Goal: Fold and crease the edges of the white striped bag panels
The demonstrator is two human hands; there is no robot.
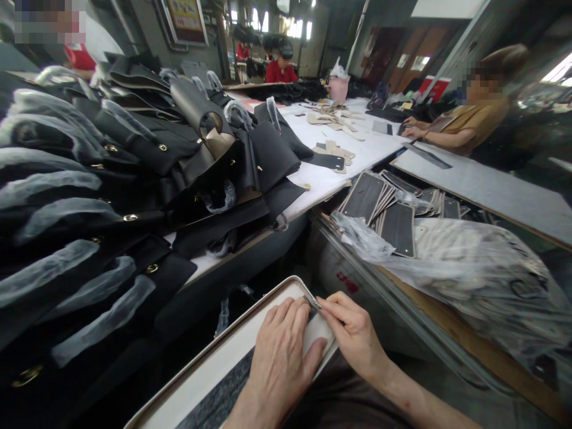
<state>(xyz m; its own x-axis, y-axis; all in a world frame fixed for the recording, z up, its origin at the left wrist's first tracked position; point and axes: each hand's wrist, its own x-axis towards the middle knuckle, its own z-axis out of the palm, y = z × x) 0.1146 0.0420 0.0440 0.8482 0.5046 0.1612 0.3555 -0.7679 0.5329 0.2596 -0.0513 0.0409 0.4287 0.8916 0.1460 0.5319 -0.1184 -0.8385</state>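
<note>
Down between six and seven o'clock, the rimmed panel (pixel 236 342) lies slantwise, pale inside with a dark strip (pixel 223 390). The left hand (pixel 283 339) rests flat on it, fingers nearly together, thumb spread apart. The right hand (pixel 355 330) pinches the rim (pixel 297 279) near its far corner, thumb and fingers together. Black bags (pixel 277 149) crowd eight to eleven o'clock; at three, dark plates (pixel 397 226) lie among clear plastic (pixel 482 256).

left hand (pixel 283 336): flat on pale panel (pixel 236 345) | right hand (pixel 353 328): pinching at its rim | black bags (pixel 277 149): heaped, left
</note>
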